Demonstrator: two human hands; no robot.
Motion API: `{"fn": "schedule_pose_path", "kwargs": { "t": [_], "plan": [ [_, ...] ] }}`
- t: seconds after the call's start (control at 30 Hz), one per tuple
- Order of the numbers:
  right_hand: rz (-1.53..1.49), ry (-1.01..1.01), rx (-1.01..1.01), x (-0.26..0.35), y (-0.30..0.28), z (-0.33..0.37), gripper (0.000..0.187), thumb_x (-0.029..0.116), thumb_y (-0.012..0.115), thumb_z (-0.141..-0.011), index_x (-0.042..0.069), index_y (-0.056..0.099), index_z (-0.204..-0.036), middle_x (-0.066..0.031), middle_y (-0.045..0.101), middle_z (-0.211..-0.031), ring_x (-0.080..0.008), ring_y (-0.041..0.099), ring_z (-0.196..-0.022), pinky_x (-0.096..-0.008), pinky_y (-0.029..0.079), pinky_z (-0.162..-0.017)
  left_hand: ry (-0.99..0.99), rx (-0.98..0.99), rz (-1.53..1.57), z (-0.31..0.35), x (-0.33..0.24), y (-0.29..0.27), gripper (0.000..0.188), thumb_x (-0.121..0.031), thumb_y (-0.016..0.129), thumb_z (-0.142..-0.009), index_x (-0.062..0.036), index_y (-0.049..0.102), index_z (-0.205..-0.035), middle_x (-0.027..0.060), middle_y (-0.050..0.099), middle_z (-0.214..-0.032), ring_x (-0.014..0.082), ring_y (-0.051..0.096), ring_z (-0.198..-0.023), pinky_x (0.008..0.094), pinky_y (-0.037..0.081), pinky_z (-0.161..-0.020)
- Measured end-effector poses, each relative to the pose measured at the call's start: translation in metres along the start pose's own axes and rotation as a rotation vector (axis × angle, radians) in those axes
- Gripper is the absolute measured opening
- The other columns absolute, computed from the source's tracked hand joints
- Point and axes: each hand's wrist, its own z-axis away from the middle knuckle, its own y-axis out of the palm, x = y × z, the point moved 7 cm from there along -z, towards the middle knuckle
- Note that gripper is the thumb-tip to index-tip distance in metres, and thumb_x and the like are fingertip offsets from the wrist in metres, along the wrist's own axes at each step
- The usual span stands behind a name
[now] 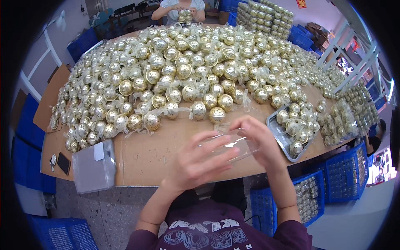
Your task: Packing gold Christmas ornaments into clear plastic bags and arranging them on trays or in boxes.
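A clear plastic box (245, 146) is held up between my two hands over the front of the table. My left hand (196, 160) is bent round its left side, with its fingers somewhat spread and slightly blurred. At the other side my right hand (260, 139) grips the plastic, thumb and fingers curved over its upper edge. The box looks see-through, with shiny glints; I cannot tell its full shape. Just beyond my hands lie gold patterned ball ornaments (217, 115) with pale sheer ribbons, part of a large heap.
A metal tray (287, 146) of balls sits at the right. Flat clear plastic sheets (93, 173) and a phone (63, 163) lie at the left. Blue crates (310, 196) stand below the table's right side. Across the table a person (183, 10) handles a filled pack.
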Motion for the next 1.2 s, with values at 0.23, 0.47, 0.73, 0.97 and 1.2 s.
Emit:
{"fn": "schedule_pose_path", "kwargs": {
  "t": [0.23, 0.47, 0.73, 0.97, 1.2],
  "plan": [
    [1.536, -0.172, -0.535, -0.053, -0.083, -0.177, 0.072, 0.061, 0.069, -0.072, -0.008, 0.058, -0.094, -0.0205, 0.065, -0.075, -0.0338, 0.064, -0.071, -0.0393, 0.051, -0.063, -0.474, -0.609, -0.263, 0.078, 0.047, -0.06, 0.044, -0.014, 0.07, -0.083, -0.0019, 0.059, -0.124, 0.0159, 0.058, -0.125, 0.028, 0.055, -0.113, 0.0371, 0.045, -0.095],
    [0.991, -0.488, -0.391, -0.037, -0.085, -0.163, 0.068, 0.03, 0.083, -0.067, 0.003, 0.05, -0.119, -0.0133, 0.06, -0.09, -0.0244, 0.061, -0.084, -0.0354, 0.048, -0.068, -1.118, -0.431, 0.253, 0.175, 0.077, -0.04, 0.066, -0.013, 0.053, -0.093, -0.0049, 0.019, -0.15, 0.0135, 0.023, -0.154, 0.0254, 0.027, -0.14, 0.0374, 0.021, -0.112],
    [1.408, -0.099, -0.272, -0.046, -0.084, 0.041, 0.07, 0.005, 0.079, -0.065, 0.004, 0.048, -0.128, -0.0189, 0.047, -0.114, -0.0348, 0.055, -0.097, -0.0392, 0.048, -0.081, -1.056, -0.218, 0.556, 0.132, 0.056, -0.003, 0.059, -0.016, 0.04, -0.099, -0.0052, 0.014, -0.151, 0.0159, 0.018, -0.155, 0.0271, 0.017, -0.143, 0.036, 0.014, -0.114],
    [1.05, -0.041, -0.211, -0.039, -0.076, 0.092, 0.061, 0.005, 0.074, -0.074, 0.008, 0.051, -0.13, -0.0146, 0.046, -0.117, -0.0252, 0.055, -0.095, -0.0329, 0.046, -0.08, -1.08, -0.149, 0.594, 0.131, 0.059, 0.013, 0.054, -0.015, 0.038, -0.1, -0.0034, 0.018, -0.149, 0.0151, 0.022, -0.153, 0.0253, 0.02, -0.142, 0.035, 0.015, -0.114],
    [0.754, 0.085, -0.002, -0.055, -0.075, 0.078, 0.066, 0.009, 0.078, -0.071, 0.008, 0.052, -0.131, -0.0118, 0.047, -0.131, -0.0239, 0.054, -0.111, -0.0319, 0.047, -0.091, -1.077, -0.184, 0.546, 0.132, 0.056, 0.008, 0.05, -0.015, 0.036, -0.1, -0.0013, 0.024, -0.147, 0.0142, 0.027, -0.151, 0.0233, 0.023, -0.14, 0.0338, 0.017, -0.114]
  ]
}}
